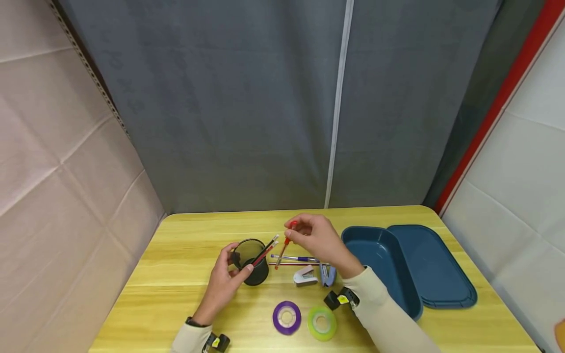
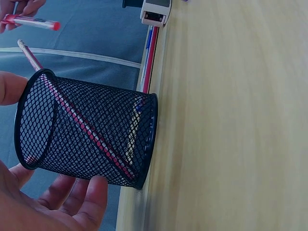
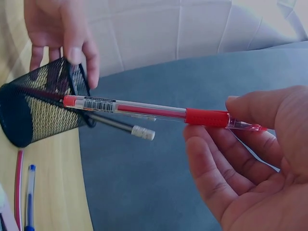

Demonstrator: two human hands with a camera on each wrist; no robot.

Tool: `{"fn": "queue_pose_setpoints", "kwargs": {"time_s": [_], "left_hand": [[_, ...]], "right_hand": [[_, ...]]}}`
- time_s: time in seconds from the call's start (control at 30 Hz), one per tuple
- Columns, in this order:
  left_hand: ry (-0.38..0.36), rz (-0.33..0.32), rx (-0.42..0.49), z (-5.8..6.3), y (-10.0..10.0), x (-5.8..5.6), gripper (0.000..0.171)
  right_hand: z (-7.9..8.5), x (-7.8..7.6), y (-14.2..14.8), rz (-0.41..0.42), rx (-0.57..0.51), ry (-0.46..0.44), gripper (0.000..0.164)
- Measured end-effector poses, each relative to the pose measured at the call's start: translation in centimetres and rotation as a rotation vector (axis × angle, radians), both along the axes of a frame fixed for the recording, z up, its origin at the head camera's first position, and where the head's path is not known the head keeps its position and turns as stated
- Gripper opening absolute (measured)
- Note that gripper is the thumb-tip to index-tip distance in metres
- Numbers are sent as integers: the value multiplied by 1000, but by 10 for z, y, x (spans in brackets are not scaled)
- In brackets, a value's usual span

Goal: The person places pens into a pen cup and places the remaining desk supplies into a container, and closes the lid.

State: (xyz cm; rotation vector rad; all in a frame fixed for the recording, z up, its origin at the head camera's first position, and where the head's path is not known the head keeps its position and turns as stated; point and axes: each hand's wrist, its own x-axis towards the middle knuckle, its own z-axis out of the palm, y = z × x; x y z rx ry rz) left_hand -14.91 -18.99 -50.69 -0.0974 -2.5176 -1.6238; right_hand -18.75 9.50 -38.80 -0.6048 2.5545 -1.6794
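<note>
My left hand (image 1: 220, 282) holds a black mesh pen cup (image 2: 91, 127) by its rim, thumb on one side and fingers on the other. The cup leans with its mouth toward the left hand. Inside stand a black pencil (image 3: 113, 122) and a red pencil (image 2: 91, 134), their white eraser ends sticking out past the rim. Between thumb and fingers, my right hand (image 1: 320, 239) pinches a clear gel pen (image 3: 154, 110) with a red grip. The pen slants downward just right of the cup's mouth, its red end cap pointing away from the hand.
Beyond the cup lie a blue pen (image 1: 302, 258) and a red pencil (image 3: 19, 187). A white stapler (image 1: 305, 277) and a lilac one (image 1: 327, 277) sit nearby. Purple tape (image 1: 277, 318) and green tape (image 1: 312, 323) lie in front. At right are a blue bin (image 1: 375, 245) and its lid (image 1: 441, 269).
</note>
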Motion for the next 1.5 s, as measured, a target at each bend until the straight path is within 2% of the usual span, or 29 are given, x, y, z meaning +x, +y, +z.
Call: {"fn": "queue_pose_setpoints", "kwargs": {"time_s": [0.43, 0.73, 1.0, 1.5], "left_hand": [[-2, -4, 12, 0, 0, -1, 70], [-9, -2, 12, -1, 0, -1, 72], [-13, 0, 4, -1, 0, -2, 70], [-3, 8, -8, -3, 0, -3, 72]], "right_hand": [[10, 3, -14, 13, -66, 61, 18], [4, -3, -27, 11, -129, 59, 17], [-6, -8, -34, -6, -62, 85, 14], [-11, -7, -42, -1, 29, 95, 14]]}}
